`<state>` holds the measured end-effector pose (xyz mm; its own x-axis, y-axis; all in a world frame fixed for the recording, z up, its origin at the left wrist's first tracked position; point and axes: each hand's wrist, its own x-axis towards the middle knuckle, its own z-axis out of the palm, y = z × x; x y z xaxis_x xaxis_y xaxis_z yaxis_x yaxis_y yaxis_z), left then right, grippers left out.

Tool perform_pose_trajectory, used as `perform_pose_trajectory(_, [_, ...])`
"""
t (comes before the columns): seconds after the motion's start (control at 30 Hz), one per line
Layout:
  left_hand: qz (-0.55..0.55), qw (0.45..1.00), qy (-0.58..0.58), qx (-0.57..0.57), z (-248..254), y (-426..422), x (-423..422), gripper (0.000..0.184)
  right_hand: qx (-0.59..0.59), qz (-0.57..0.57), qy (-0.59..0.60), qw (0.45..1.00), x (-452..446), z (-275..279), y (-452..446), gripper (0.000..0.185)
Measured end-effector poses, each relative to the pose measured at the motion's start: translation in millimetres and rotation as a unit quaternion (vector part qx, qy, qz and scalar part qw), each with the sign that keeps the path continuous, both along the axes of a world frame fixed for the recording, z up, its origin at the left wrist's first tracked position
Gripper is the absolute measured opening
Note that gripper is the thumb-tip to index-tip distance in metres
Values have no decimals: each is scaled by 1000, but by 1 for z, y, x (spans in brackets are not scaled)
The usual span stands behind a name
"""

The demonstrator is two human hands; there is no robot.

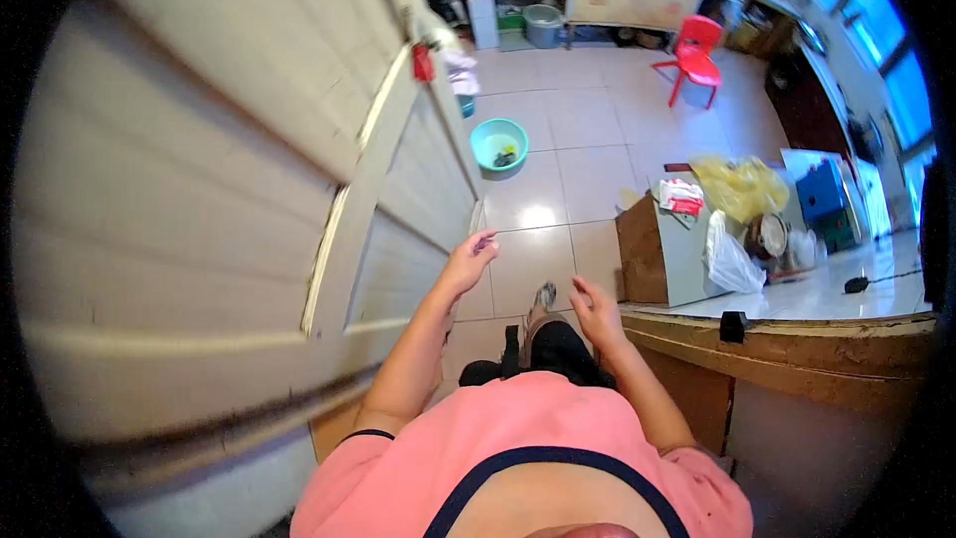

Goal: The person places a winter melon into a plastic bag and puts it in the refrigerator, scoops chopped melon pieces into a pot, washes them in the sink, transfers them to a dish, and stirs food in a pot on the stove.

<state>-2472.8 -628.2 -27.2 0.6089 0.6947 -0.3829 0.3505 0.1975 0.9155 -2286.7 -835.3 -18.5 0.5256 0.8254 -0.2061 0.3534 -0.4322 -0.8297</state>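
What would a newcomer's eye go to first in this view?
Probably the bright red chair, standing on the tiled floor toward the far right of the room. Next would come the turquoise basin on the floor beside the open door, with something dark and yellow inside. The crumpled yellow plastic bag on the cluttered surface at the right also stands out.

Pale panelled door [249,159] upright on your left, surface grimy along the panel lines, red item [423,63] at its edge, brown-sided cabinet [692,259] ahead to your right, pale grey top, red-and-white packet [681,197] lying on it.
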Motion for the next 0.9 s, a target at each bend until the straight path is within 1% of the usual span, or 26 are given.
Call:
perform_pose_trajectory(0.07, [-31, 998, -36, -28, 23, 13, 40, 42, 117, 28, -25, 992, 15, 7, 33, 32])
perform_pose_trajectory(0.1, [-44, 998, -33, -26, 30, 28, 55, 42, 120, 15, -24, 992, 22, 8, 52, 32])
perform_pose_trajectory(0.17, [-48, 997, -40, -37, 39, 58, 89, 42, 98, -8, 31, 995, 50, 12, 85, 31])
perform_pose_trajectory(0.2, [-54, 997, -45, -35, 38, 79, 103, 42, 100, -13, 25, 995, 69, 9, 101, 31])
perform_pose_trajectory(0.27, [-8, 997, -19, -76, 26, 123, 114, 43, 65, -50, 91, 993, 100, -1, 133, 29])
perform_pose_trajectory(0.33, [8, 998, -11, -68, 13, 162, 126, 43, 74, -56, 91, 991, 140, -2, 163, 29])
perform_pose_trajectory(0.4, [66, 992, 8, -104, 0, 200, 143, 42, 86, -94, 126, 984, 185, -13, 196, 28])
perform_pose_trajectory(0.43, [61, 992, 7, -111, -3, 214, 151, 42, 75, -97, 124, 985, 205, -3, 212, 27])
perform_pose_trajectory(0.47, [76, 990, 9, -118, -6, 227, 163, 41, 68, -104, 120, 985, 225, 6, 231, 27])
perform_pose_trajectory(0.5, [91, 988, 10, -123, -9, 239, 178, 41, 68, -83, 101, 989, 242, 16, 252, 27])
perform_pose_trajectory(0.57, [94, 985, 4, -144, -11, 260, 212, 40, 77, -49, 89, 992, 273, 15, 290, 27])
perform_pose_trajectory(0.6, [101, 982, -1, -157, -11, 275, 231, 40, 78, -55, 86, 992, 288, 18, 311, 27])
perform_pose_trajectory(0.67, [88, 983, 4, -162, -19, 304, 264, 40, 32, 7, 30, 999, 312, 35, 350, 28])
perform_pose_trajectory(0.7, [80, 984, -14, -161, -24, 323, 281, 39, 27, -1, 31, 999, 325, 30, 363, 28])
perform_pose_trajectory(0.77, [75, 984, -30, -156, -31, 368, 319, 37, 52, 63, -69, 994, 357, 10, 394, 29])
perform_pose_trajectory(0.8, [65, 985, -34, -156, -34, 394, 335, 37, 53, 54, -75, 994, 372, 4, 405, 29])
perform_pose_trajectory(0.87, [100, 983, -35, -148, -49, 446, 371, 36, -18, 23, -90, 996, 402, -11, 409, 29])
perform_pose_trajectory(0.9, [101, 987, -11, -125, -35, 470, 394, 36, -40, 10, -88, 995, 420, -17, 408, 29])
